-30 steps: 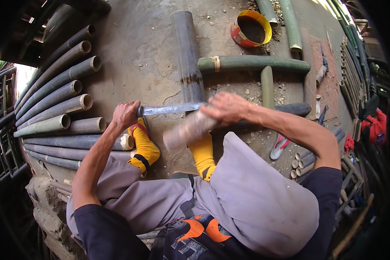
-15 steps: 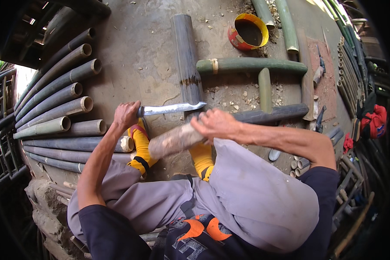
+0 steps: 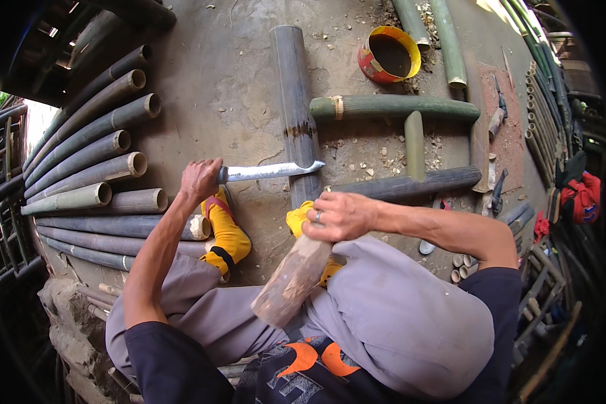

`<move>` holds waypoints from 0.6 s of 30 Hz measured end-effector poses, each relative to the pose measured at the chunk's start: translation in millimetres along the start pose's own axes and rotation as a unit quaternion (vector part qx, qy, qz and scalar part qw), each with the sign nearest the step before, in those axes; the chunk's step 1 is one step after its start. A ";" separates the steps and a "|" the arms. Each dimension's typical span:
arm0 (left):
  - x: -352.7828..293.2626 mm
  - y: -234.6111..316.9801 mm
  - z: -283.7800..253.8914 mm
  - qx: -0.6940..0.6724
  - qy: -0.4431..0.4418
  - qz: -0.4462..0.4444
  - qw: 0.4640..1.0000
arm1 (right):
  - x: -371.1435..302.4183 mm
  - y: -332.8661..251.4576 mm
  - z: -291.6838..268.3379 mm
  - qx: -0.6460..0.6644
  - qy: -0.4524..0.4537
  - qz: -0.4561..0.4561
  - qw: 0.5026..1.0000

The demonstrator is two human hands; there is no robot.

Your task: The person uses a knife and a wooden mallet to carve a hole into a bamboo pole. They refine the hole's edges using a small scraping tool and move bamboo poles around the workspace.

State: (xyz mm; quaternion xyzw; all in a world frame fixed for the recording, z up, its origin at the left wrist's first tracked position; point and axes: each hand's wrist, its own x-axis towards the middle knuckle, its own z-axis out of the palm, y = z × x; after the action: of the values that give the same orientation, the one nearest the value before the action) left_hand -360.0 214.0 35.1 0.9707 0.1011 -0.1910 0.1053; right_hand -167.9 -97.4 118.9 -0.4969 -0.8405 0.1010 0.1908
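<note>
My left hand (image 3: 200,180) is closed round the handle of a machete (image 3: 266,172). The blade points right and lies across a thick dark bamboo pole (image 3: 291,74), its hooked tip just past the pole's right side. In my right hand (image 3: 342,215) is a rough wooden mallet (image 3: 293,279), a stout club gripped at its upper end. Its thick end hangs toward me, in front of my lap and apart from the blade. My yellow-socked feet (image 3: 229,225) rest on either side of the pole's near end.
Several bamboo poles (image 3: 118,121) lie fanned out at left. Right of the dark pole is a bamboo frame with a green crosspiece (image 3: 397,106). A red and yellow bucket (image 3: 389,55) stands beyond it. Wood chips (image 3: 367,158) litter the ground.
The mallet has swung from lying nearly level, beside the blade, to hanging down toward my lap. My right hand has turned and lowered a little; the machete stays almost in place.
</note>
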 end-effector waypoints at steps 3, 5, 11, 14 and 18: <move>8.2 -1.8 -0.7 -0.007 0.008 0.001 1.000 | -25.2 73.3 -9.0 -0.079 -0.104 0.261 0.957; 0.0 -3.7 1.4 -0.015 0.027 -0.005 1.000 | -28.9 56.5 -8.4 -0.035 -0.171 0.313 0.934; -60.2 62.5 -15.9 -0.126 -0.033 -0.117 0.984 | -74.5 12.2 13.5 0.102 0.213 0.574 0.784; -102.9 116.2 -46.8 -0.274 -0.146 -0.121 0.943 | -97.1 19.9 18.5 0.075 0.274 0.698 0.658; -73.8 90.4 -87.1 -0.402 -0.159 -0.059 0.900 | -120.8 27.0 23.2 0.042 0.212 0.773 0.597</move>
State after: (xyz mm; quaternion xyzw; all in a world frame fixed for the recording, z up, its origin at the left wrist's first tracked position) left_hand -375.0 137.2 157.9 0.7947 0.2081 -0.2923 0.4897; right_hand -103.8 -189.4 61.5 -0.9595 -0.0733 0.1374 0.2347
